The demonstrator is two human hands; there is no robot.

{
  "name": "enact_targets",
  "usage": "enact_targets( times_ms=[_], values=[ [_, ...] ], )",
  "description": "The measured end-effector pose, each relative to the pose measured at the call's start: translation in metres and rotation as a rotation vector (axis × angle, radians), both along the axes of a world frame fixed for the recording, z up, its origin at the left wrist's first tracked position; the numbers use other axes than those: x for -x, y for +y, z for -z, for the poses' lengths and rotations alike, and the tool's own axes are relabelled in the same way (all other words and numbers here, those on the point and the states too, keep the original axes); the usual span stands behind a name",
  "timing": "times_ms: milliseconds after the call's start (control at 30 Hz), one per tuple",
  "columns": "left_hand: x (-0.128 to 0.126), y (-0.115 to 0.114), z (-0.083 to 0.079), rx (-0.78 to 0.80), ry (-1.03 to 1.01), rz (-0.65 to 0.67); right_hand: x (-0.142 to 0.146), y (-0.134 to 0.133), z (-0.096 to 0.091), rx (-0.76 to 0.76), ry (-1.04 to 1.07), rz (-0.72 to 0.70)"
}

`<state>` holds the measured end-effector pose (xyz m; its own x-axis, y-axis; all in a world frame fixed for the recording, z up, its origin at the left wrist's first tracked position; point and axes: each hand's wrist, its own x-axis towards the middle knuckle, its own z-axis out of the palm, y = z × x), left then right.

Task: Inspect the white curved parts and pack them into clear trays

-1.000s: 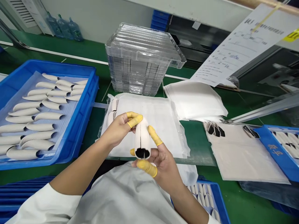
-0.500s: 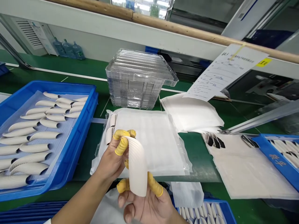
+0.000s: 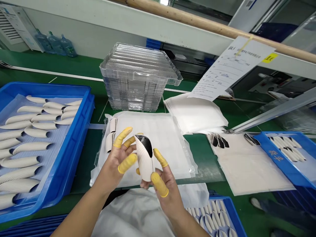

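A white, curved, finely ribbed shell piece with a glossy black area at its upper end is held upright in front of me. My right hand grips its lower part between thumb and fingers. My left hand is beside its left edge, fingers spread; whether a fingertip touches it I cannot tell. Both hands wear yellow finger cots. Behind them, a clear tray covered by a white sheet lies on the green bench, with a couple of pale pieces showing at its left side.
A blue tray of similar shell pieces stands left. Stacked clear plastic trays sit behind, near white sheets and a hanging paper. Black-faced pieces and another blue tray are right. A person's leg shows lower right.
The shell piece has been turned, so its black area now faces me. My left fingers have opened from its top end, while my right hand has closed round its lower part.
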<state>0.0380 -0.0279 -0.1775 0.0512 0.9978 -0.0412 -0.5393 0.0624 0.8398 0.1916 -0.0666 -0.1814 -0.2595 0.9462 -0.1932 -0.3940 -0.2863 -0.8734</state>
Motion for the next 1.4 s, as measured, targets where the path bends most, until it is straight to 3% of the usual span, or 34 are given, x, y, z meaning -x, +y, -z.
enact_targets(
  times_ms=[100, 200, 533, 833, 1067, 1200, 1300, 1400],
  values=[
    [-0.003, -0.01, 0.002, 0.01, 0.071, 0.075, -0.006, 0.005, 0.002, -0.21, -0.255, 0.168],
    [-0.007, -0.014, 0.002, 0.055, 0.107, 0.102, -0.005, 0.007, 0.002, -0.319, -0.401, 0.206],
    [-0.001, -0.006, -0.001, 0.181, 0.025, 0.184, -0.009, 0.015, -0.001, -0.392, -0.513, 0.139],
    [-0.007, -0.002, 0.009, 0.287, -0.241, 0.277, -0.007, 0.012, 0.001, -0.468, -0.517, 0.204],
    [-0.01, -0.007, 0.034, 0.241, -0.431, 0.3, -0.011, 0.009, 0.003, -0.943, -0.78, 0.216],
    [-0.01, -0.005, 0.044, 0.183, -0.541, 0.35, -0.01, 0.01, 0.001, -1.076, -0.871, 0.218],
    [-0.006, -0.003, 0.039, 0.165, -0.472, 0.334, -0.009, 0.013, 0.001, -1.1, -0.835, 0.196],
    [0.0, -0.006, 0.027, 0.11, -0.291, 0.275, -0.006, 0.016, 0.006, -0.949, -0.808, 0.129]
  ],
)
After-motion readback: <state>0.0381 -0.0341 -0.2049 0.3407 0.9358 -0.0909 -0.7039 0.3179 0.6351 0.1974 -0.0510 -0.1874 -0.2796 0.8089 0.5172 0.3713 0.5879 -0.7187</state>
